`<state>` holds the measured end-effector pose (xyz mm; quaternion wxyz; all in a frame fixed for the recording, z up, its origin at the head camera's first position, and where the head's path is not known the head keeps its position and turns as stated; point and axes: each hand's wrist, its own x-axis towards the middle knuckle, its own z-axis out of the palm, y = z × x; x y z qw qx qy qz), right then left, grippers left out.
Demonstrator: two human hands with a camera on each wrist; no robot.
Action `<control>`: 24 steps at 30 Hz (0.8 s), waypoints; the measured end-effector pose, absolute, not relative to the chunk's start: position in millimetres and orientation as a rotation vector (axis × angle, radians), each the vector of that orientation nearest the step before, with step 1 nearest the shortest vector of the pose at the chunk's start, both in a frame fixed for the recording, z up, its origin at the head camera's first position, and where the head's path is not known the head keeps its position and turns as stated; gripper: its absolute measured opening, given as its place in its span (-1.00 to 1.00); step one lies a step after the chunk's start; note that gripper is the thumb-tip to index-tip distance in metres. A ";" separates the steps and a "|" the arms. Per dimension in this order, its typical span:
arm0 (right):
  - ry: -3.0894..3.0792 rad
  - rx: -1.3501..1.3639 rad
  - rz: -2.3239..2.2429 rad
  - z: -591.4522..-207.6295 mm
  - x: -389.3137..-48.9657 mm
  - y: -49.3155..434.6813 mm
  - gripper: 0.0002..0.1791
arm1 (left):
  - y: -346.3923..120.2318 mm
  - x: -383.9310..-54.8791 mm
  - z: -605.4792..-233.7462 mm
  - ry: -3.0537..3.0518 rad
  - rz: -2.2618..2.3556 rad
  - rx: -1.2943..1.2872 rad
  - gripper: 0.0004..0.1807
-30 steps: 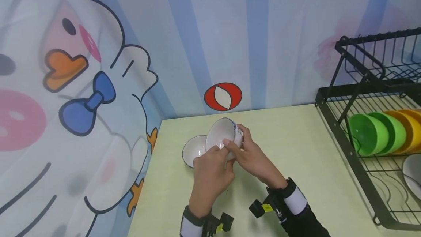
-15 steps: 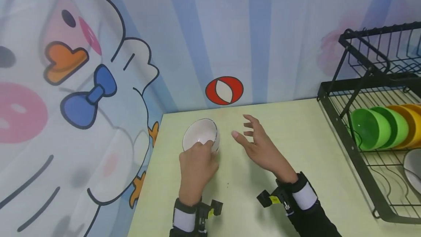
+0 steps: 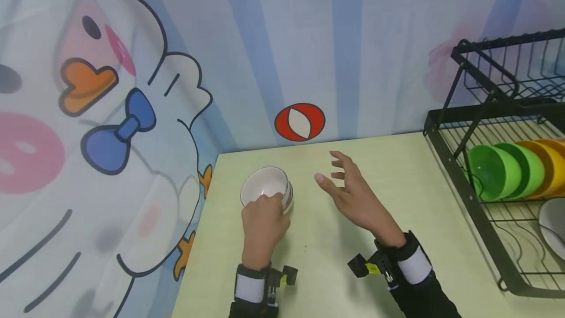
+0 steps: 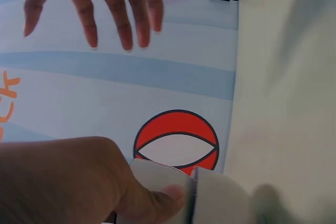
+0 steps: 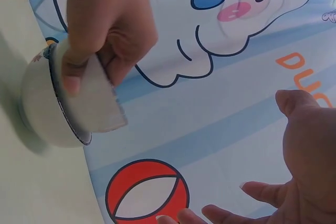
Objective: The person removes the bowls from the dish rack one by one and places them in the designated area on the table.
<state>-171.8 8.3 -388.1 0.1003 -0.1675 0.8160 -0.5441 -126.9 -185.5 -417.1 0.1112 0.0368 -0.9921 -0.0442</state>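
My left hand pinches the near rim of a white bowl, thumb inside it in the right wrist view. That bowl sits partly inside a second white bowl with a dark rim and a blue pattern near its edge. The lower bowl stands on the table and is mostly hidden from the head view. To the right, my right hand hangs above the table, touching nothing, its fingers spread and loosely bent. Whether the upper bowl has settled fully cannot be told.
A black wire dish rack stands at the right. Green bowls and yellow bowls lean in a row in it, with a white dish nearer. A printed cloth wall borders the pale table.
Both hands held the bowl beside the other one; the right hand has let go and drawn away to the right. The left hand has carried the bowl left and lowered it into the other.
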 end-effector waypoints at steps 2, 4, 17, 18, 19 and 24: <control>2.413 -0.500 -1.609 -387.9 -171.0 9.3 -0.16 | -184.8 -127.5 -420.8 -2.930 -0.106 0.103 -0.91; 2.411 -0.504 -1.613 -387.3 -170.6 10.5 -0.16 | -183.8 -127.8 -423.5 -2.946 -0.087 0.106 -0.91; 2.423 -0.506 -1.616 -381.8 -172.0 17.2 -0.18 | -181.7 -128.5 -422.5 -2.925 -0.114 0.101 -0.99; 2.426 -0.508 -1.613 -382.2 -171.8 17.1 -0.19 | -182.0 -127.9 -422.1 -2.917 -0.112 0.097 -0.99; 2.426 -0.511 -1.611 -382.6 -171.5 16.9 -0.19 | -182.2 -127.3 -421.7 -2.908 -0.108 0.092 -0.96; 2.436 -0.519 -1.585 -383.9 -170.8 14.9 -0.25 | -182.0 -123.4 -416.6 -2.867 -0.108 0.090 -0.80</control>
